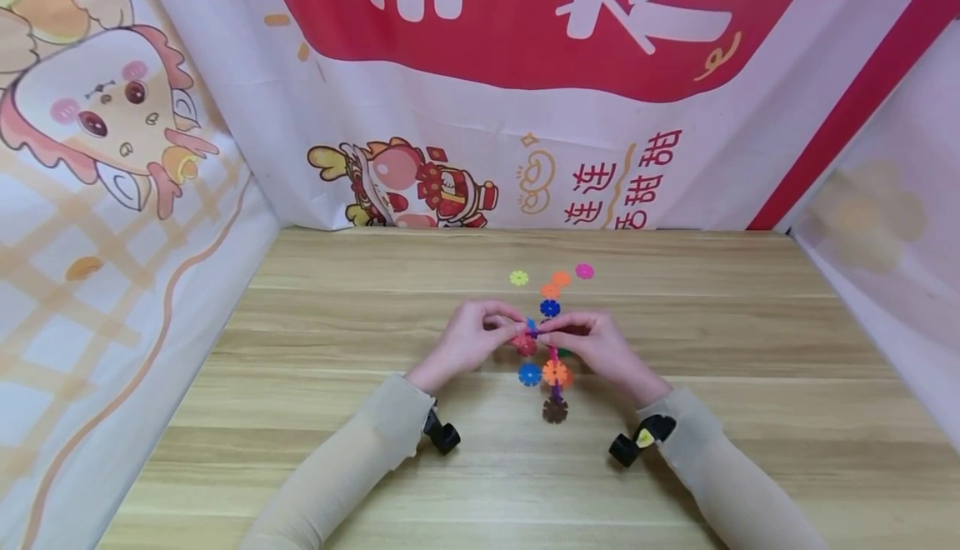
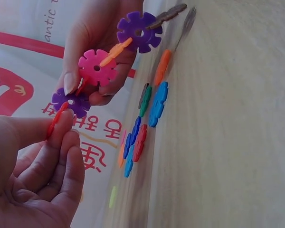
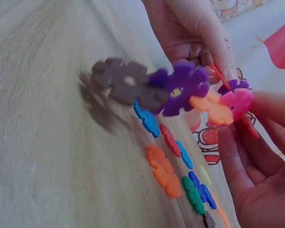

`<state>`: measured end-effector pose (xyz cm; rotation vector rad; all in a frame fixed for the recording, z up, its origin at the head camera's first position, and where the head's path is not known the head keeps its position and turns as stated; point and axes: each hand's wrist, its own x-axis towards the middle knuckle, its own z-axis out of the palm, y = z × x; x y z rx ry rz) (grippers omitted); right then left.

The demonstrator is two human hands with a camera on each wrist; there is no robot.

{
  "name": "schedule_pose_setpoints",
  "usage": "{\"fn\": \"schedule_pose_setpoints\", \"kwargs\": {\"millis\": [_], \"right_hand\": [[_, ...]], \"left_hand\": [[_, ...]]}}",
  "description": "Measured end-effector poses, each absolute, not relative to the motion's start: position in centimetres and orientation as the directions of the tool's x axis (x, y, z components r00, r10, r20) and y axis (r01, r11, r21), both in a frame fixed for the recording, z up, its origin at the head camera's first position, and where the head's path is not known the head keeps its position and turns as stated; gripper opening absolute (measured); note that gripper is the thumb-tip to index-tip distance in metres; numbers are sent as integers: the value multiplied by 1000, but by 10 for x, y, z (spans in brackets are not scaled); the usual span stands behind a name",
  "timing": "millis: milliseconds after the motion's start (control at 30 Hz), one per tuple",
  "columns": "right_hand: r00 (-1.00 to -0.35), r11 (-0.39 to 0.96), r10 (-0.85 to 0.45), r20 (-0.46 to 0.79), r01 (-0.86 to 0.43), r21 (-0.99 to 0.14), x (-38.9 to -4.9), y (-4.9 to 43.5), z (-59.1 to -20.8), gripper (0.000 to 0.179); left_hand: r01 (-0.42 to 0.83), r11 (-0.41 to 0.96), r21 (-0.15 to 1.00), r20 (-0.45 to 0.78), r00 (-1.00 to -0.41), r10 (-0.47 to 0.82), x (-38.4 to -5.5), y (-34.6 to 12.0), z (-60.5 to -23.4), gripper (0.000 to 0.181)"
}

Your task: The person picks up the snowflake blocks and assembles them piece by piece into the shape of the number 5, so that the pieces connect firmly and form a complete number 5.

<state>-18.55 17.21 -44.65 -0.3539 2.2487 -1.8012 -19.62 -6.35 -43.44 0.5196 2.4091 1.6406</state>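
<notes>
Both hands meet above the table at a chain of slotted, flower-shaped plastic discs. My left hand pinches a red disc between thumb and fingers, edge-on against a purple disc at the chain's end. My right hand grips the chain near that end, its thumb on the purple disc. From there the chain runs through a pink disc, an orange disc and another purple disc to a brown disc, which hangs outward toward the person.
Loose discs lie on the wooden table under and beyond the hands: light blue, dark blue, orange, green, yellow-green and pink among them. Printed cloth hangs behind the table.
</notes>
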Motion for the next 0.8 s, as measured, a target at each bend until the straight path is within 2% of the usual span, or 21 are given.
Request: {"fn": "schedule_pose_setpoints", "kwargs": {"millis": [400,567,800], "right_hand": [[-946,198,-323,-33,-33,-980,-187,177,-443,21],[-949,207,-315,-31,-37,-978,-187,179,-442,20],[-952,213,-304,-34,-33,-976,-187,179,-442,23]], "left_hand": [[204,315,927,59,-908,416,-206,-70,-431,30],[220,297,929,92,-916,390,-223,-72,-423,29],[243,414,877,107,-939,327,-259,-64,-419,29]]}}
